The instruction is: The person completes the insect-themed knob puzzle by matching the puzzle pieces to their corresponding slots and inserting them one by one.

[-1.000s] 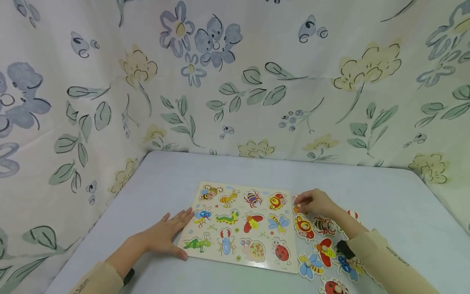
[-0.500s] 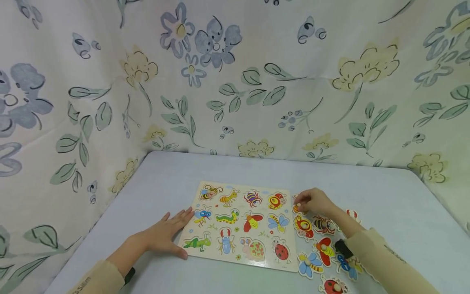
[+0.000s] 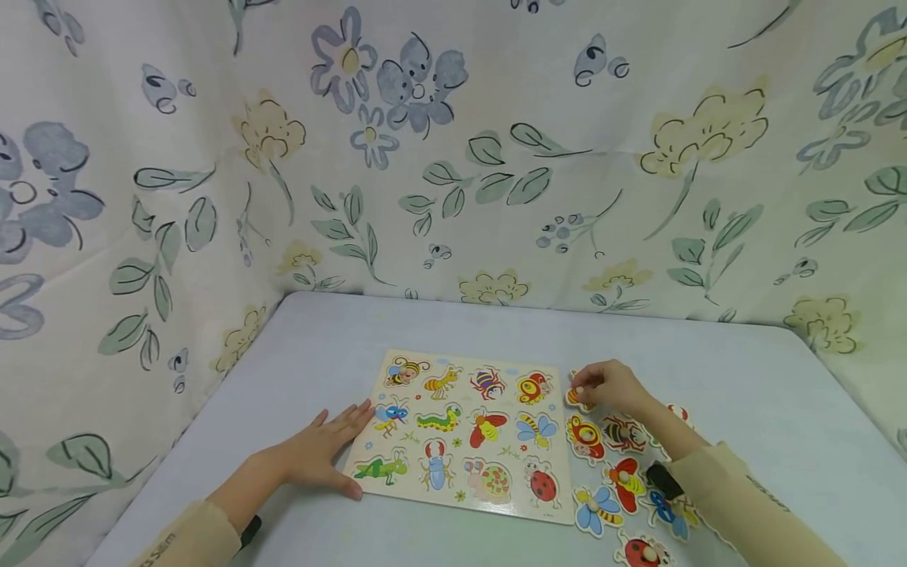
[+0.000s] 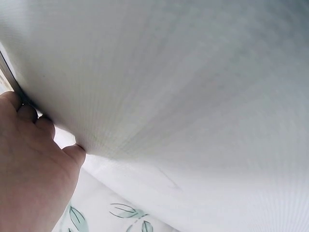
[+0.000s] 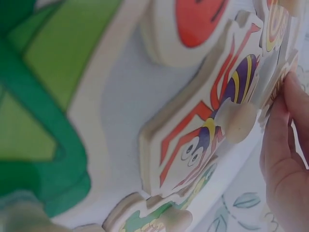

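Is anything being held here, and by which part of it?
The right grip pinches an orange puzzle piece, seemingly by its round knob; the left grip only touches the board.

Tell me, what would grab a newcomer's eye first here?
Probably the bright insect puzzle board at the middle of the white table, with the person's left hand resting at its left edge. Just past its right edge, loose knobbed insect pieces lie scattered, and the right hand pinches an orange-striped one. Behind everything hangs a big flowered curtain.
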Motion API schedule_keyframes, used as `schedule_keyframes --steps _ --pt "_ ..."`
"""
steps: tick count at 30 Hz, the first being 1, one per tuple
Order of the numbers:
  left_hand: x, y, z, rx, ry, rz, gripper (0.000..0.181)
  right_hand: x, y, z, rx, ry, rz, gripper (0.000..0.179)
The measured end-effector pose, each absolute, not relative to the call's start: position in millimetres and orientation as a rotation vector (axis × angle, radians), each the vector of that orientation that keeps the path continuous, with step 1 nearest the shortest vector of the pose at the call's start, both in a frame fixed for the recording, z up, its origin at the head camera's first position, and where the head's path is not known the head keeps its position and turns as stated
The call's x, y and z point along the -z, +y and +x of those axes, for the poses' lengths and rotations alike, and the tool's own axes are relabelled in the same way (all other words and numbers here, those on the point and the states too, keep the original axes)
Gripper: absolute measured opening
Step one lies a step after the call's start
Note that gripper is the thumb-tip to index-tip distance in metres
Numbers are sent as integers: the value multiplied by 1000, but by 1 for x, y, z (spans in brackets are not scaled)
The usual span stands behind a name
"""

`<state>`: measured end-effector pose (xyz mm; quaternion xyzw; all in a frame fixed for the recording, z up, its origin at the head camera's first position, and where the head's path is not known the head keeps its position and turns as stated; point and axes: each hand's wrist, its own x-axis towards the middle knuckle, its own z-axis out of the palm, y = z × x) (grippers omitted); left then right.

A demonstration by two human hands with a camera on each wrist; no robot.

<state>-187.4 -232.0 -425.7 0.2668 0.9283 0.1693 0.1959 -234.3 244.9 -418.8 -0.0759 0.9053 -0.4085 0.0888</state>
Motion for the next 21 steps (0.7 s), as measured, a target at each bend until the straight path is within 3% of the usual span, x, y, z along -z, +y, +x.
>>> schedule_keyframes --steps 7,21 --pt "422 -231 -186 -482 2596 750 120 421 239 -236 1248 2682 -168 10" --pt "425 -232 -187 -488 2595 744 120 420 227 -237 1283 2679 -305 7"
